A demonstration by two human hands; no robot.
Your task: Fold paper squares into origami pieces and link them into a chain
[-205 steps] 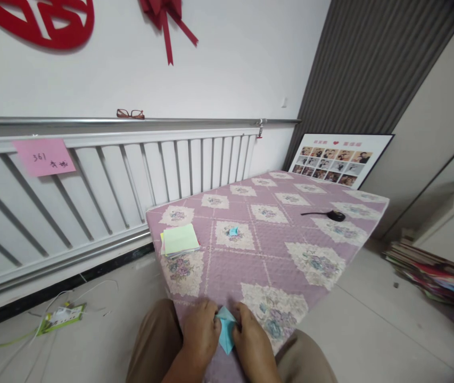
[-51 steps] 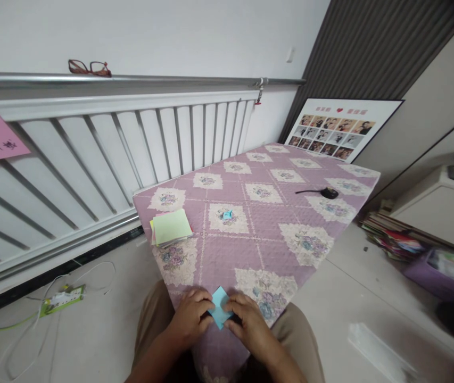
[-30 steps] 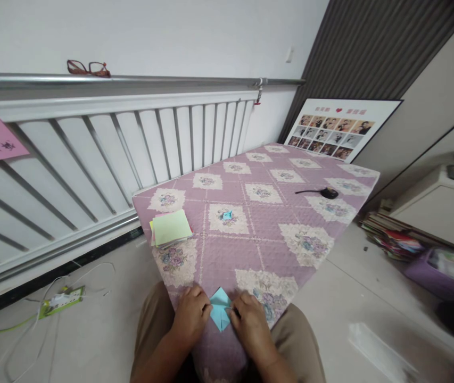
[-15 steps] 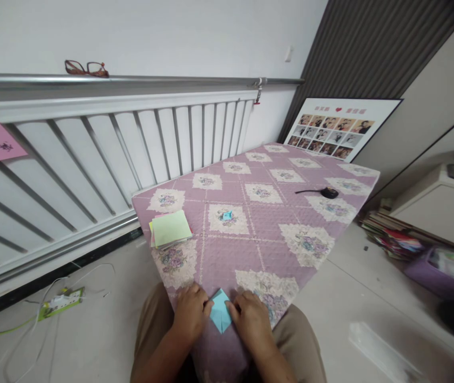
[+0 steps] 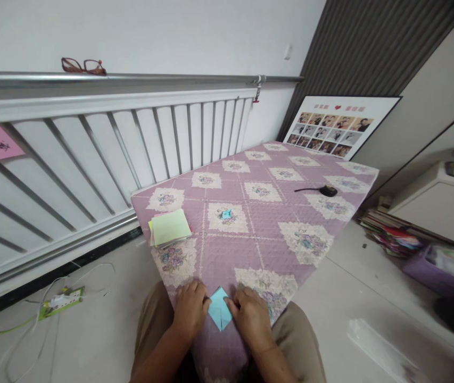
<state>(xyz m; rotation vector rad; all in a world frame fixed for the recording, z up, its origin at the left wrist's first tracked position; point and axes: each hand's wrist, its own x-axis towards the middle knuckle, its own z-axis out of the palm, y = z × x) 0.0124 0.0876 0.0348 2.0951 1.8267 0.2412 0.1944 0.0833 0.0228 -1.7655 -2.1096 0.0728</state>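
A light blue paper (image 5: pixel 220 311), folded into a diamond with a slit toward its lower corner, lies at the near end of the cloth-covered table. My left hand (image 5: pixel 191 308) is at its left side, fingers curled and thumb at the paper's edge. On the opposite side, my right hand (image 5: pixel 248 311) has its thumb on the paper's right edge, with the other fingers bent on the cloth. Farther up the table sits a small folded blue paper piece (image 5: pixel 227 214). A stack of coloured paper squares (image 5: pixel 171 227), pale green on top, rests near the left edge.
A purple flowered tablecloth (image 5: pixel 227 252) covers the table. Toward the right lies a black object with a thin cord or handle (image 5: pixel 328 191). A photo board (image 5: pixel 336 127) leans at the far end. Along the left runs a white radiator (image 5: pixel 123 143); a power strip (image 5: pixel 62 302) is on the floor.
The camera view has shifted very slightly. The blue paper stays between both hands, its left edge a little less covered by my left thumb.
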